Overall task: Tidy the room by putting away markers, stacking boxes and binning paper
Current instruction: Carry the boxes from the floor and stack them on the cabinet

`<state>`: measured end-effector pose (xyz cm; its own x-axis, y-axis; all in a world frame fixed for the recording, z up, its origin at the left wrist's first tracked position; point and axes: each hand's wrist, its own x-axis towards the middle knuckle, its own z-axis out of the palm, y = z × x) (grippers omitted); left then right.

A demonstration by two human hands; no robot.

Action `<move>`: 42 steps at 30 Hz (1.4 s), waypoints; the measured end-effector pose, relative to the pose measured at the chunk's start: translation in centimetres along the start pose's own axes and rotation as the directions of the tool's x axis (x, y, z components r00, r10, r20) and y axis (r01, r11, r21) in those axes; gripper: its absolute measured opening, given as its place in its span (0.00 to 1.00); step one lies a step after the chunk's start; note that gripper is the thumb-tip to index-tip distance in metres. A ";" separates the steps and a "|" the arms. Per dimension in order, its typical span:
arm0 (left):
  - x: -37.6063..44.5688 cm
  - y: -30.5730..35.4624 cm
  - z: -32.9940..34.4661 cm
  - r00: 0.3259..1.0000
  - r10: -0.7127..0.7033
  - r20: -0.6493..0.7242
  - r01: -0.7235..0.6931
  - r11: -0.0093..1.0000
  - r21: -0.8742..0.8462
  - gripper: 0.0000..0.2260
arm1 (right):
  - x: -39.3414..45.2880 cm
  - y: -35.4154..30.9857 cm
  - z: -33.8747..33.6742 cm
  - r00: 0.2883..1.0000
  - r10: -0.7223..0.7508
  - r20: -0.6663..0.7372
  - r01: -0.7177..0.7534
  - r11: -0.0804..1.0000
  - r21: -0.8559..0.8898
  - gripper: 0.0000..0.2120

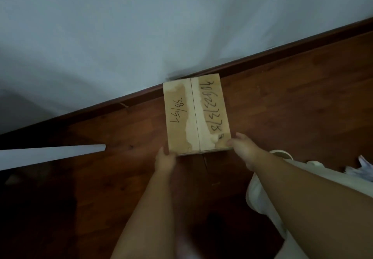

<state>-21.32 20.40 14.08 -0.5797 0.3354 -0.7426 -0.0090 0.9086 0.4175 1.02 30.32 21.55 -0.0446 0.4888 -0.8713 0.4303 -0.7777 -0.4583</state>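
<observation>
Cardboard box (196, 115), closed and scrawled with numbers, sits by the dark skirting board (262, 55) where the wooden floor (292, 101) meets the pale wall (141, 26), its far edge close to the board. The left hand (165, 160) holds its near left corner, the right hand (245, 149) its near right corner, fingers (241, 136) curled around the edges. Whether another box lies beneath, I cannot tell. To place it well, keep both grips level, square the far edge to the skirting, then let go together. Crumpled paper (361, 166) waits at far right.
</observation>
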 end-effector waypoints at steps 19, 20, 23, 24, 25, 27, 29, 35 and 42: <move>-1.5 1.0 4.7 0.990 -0.071 -0.119 0.029 0.945 -0.326 0.34 | 5.2 1.2 1.0 0.984 0.176 0.027 -0.177 0.946 0.271 0.41; -2.0 1.3 4.8 0.985 -0.047 -0.163 -0.006 0.949 -0.315 0.34 | 5.3 1.0 0.6 0.987 0.163 -0.017 -0.155 0.961 0.227 0.38; -3.9 2.7 5.0 0.970 0.029 -0.240 -0.108 0.941 -0.322 0.33 | 6.1 0.0 -0.5 0.985 0.057 -0.162 -0.048 0.997 0.061 0.37; -4.6 3.3 4.9 0.965 0.042 -0.257 -0.132 0.929 -0.347 0.32 | 5.1 -1.1 -0.7 0.979 0.011 -0.205 -0.004 0.999 0.033 0.34; -5.3 4.0 4.6 0.962 0.044 -0.269 -0.149 0.911 -0.385 0.30 | 4.0 -2.1 -0.9 0.974 -0.041 -0.221 0.053 0.998 0.046 0.29; -6.6 5.5 3.7 0.964 0.029 -0.265 -0.158 0.862 -0.482 0.27 | 1.7 -3.9 -1.2 0.976 -0.102 -0.194 0.138 0.973 0.185 0.22; -7.6 7.1 2.8 0.975 0.028 -0.222 -0.148 0.823 -0.549 0.26 | 0.5 -4.8 -2.0 0.983 -0.109 -0.147 0.150 0.941 0.302 0.20; -13.3 12.2 1.3 0.982 0.145 -0.120 -0.185 0.857 -0.481 0.26 | -5.7 -5.6 -6.7 0.982 -0.053 -0.182 0.129 0.891 0.436 0.21; -24.0 19.5 1.7 0.857 0.487 -0.170 -0.513 0.767 -0.386 0.25 | -15.7 -5.2 -13.9 0.916 -0.190 -0.355 0.382 0.683 0.622 0.23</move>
<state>-6.20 30.54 39.14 -0.6399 0.6873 -0.3437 -0.0245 0.4288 0.9031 12.01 32.20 40.08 0.1972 0.7352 -0.6485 -0.2836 -0.5904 -0.7556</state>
